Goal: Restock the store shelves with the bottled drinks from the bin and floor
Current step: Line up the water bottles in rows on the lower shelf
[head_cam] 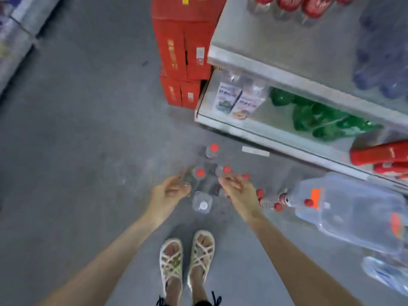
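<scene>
Bare forearms (123,237) and cream sandals (171,261) (criss-cross straps, open toes).

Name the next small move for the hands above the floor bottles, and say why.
Probably lower both hands and close each on a red-capped bottle: the left hand and right hand hover just over the bottles standing upright on the floor. Blur hides whether either grips yet.

Red cartons (183,51) stacked at upper centre; white strip (255,151) right of centre; pale strappy sandals (171,260) at bottom.
</scene>
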The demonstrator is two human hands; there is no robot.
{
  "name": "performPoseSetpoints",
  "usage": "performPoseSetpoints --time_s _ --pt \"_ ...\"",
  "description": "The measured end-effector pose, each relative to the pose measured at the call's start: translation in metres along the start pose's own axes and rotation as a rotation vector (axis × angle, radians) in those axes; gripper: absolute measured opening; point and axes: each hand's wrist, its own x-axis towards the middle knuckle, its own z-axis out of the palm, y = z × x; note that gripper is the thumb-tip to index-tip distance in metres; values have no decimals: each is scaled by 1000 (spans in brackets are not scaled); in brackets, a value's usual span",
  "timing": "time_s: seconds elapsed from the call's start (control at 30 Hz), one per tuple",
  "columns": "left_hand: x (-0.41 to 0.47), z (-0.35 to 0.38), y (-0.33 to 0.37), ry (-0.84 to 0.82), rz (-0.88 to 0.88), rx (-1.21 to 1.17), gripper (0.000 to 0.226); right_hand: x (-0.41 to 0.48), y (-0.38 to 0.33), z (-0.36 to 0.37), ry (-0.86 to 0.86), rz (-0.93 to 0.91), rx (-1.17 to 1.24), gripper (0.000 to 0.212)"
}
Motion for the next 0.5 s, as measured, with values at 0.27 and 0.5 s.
performPoseSetpoints --time_s 0.27,0.5 --pt "62 19 -143 -12 -181 33 40 51 145 60 -70 144 -176 40" --pt "102 34 -203 -23 -246 23 29 75 208 95 -76 100 -172 49"
